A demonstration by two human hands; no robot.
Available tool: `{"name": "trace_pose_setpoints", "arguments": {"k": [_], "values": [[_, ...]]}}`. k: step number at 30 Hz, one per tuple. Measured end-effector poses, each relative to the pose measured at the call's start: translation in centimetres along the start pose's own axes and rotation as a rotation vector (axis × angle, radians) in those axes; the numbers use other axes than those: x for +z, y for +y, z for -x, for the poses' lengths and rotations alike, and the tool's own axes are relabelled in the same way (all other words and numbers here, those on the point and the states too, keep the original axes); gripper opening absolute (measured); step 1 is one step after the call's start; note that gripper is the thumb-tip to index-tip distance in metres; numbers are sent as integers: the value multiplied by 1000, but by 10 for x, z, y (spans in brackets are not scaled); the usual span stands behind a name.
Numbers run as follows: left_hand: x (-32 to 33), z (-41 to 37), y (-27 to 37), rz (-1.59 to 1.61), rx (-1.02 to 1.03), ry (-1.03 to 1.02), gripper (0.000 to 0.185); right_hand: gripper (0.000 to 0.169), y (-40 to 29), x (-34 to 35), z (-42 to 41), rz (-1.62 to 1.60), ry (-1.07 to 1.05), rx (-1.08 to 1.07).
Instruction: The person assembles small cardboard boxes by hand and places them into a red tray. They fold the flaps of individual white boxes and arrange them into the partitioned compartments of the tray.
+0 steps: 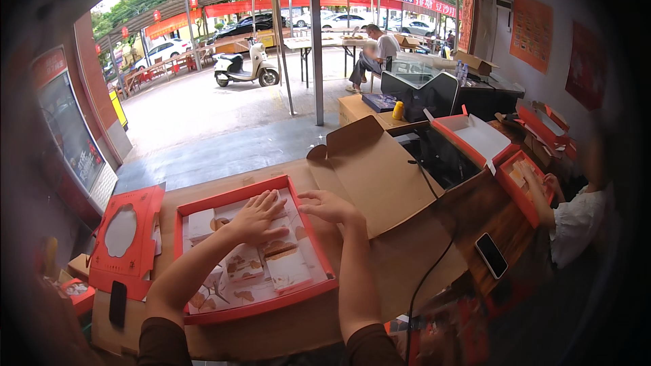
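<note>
A shallow red cardboard box (178, 234) lies before me, lined with a white insert (243, 292) printed with brown leaf shapes. The insert has raised blocks and folded flaps. Palm down and fingers spread, my left hand (258, 217) rests on the insert near the far side of the box. My right hand (328, 207) is at the far right rim, its fingertips reaching over that edge; whether they touch it I cannot tell. Neither hand holds anything. My left forearm hides part of the insert.
Left of the box lie a red box lid (145, 244) with a scalloped window and a black phone (118, 305). An open brown carton (376, 178) stands right, a cable (432, 274) across the table. Another phone (491, 255) lies near a co-worker's hands (531, 183) in a red box (526, 213).
</note>
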State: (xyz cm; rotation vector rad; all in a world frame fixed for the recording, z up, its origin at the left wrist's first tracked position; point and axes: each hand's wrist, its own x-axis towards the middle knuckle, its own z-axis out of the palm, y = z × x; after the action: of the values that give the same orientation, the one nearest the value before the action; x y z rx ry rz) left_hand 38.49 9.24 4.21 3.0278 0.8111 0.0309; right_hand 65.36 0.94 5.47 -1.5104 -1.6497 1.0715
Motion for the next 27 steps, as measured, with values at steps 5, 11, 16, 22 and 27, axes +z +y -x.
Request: {"name": "trace_pose_setpoints", "arguments": {"k": [5,11,16,22,27], "values": [[-53,56,16,30,-73,132,87,65,-48,-19,38,154,264,-77],[-85,182,-14,62,-323,389,57,62,-70,-32,76,103,404,-290],[-55,330,-116,-9,-878,431,61,61,-112,0,72,178,324,-333],[-22,344,-85,-501,-851,255,81,63,-136,21,78,308,221,-374],[13,314,-101,-233,-1076,152,62,59,-173,48,102,430,273,-507]]}}
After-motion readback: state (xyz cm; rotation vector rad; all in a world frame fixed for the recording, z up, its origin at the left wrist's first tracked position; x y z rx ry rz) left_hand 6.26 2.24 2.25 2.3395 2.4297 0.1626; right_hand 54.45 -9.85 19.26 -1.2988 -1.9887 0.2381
